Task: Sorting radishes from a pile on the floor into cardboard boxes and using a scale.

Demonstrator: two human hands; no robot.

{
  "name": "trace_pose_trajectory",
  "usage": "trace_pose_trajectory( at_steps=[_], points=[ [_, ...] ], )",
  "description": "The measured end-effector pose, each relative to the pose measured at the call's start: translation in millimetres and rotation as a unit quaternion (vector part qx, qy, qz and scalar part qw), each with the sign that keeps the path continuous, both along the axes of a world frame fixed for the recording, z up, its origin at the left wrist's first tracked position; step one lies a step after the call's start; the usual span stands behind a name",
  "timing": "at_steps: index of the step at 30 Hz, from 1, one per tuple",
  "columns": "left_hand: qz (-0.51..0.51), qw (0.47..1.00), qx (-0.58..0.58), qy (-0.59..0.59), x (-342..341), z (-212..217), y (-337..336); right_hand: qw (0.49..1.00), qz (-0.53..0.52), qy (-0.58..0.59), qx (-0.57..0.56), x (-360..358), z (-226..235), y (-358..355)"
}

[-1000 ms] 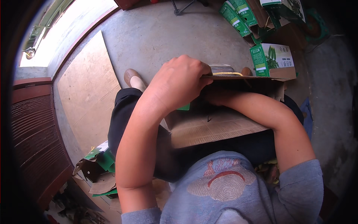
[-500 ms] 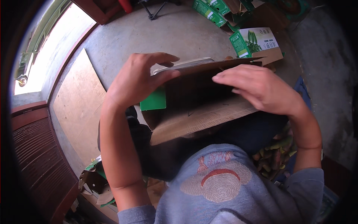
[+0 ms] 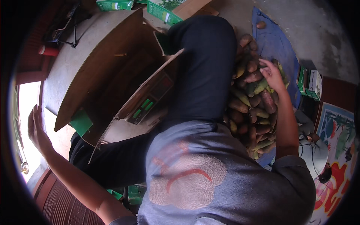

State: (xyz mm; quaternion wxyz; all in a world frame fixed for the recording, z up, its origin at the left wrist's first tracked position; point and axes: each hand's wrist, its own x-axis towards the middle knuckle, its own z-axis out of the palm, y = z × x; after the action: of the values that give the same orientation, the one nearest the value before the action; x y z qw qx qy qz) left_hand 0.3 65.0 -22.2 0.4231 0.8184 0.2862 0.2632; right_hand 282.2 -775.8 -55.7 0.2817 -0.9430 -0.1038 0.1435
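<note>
My left hand [image 3: 36,129] is held out to the far left, flat with fingers together, holding nothing, apart from the open brown cardboard box [image 3: 108,71]. The box sits against my dark-trousered legs [image 3: 202,71], its flaps open. A digital scale [image 3: 148,103] with a green display lies under the box's flap. My right hand [image 3: 273,75] reaches out to the right and rests with spread fingers on a pile of brown and green mangoes [image 3: 253,101] lying on a blue cloth [image 3: 275,45].
Green and white cartons [image 3: 161,9] stand at the top, more of them [image 3: 309,80] at the right and below my leg [image 3: 135,193]. A red cylinder [image 3: 48,50] lies top left. A colourful mat [image 3: 333,150] is at the right, on a concrete floor [image 3: 311,22].
Both hands have let go of the cardboard box. My left hand swung out to the left, my right hand went right onto the mango pile. The view has turned right.
</note>
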Motion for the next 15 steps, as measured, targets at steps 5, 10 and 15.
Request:
trace_pose_trajectory(
  at_steps=[5,10,15],
  points=[
    [0.058,0.997,-0.025,0.049,3.4,4.5,8.2,0.984,-0.116,0.134,0.005,-58.7,-85.8,-118.7],
    [0.102,0.986,0.013,0.131,-25.1,1.9,21.2,0.953,-0.174,0.216,-0.12,-101.9,-156.5,-203.5],
    [0.121,0.986,-0.072,0.092,-30.8,-12.6,16.4,0.937,-0.199,0.196,-0.212,-146.9,-202.4,-232.7]
  ],
)
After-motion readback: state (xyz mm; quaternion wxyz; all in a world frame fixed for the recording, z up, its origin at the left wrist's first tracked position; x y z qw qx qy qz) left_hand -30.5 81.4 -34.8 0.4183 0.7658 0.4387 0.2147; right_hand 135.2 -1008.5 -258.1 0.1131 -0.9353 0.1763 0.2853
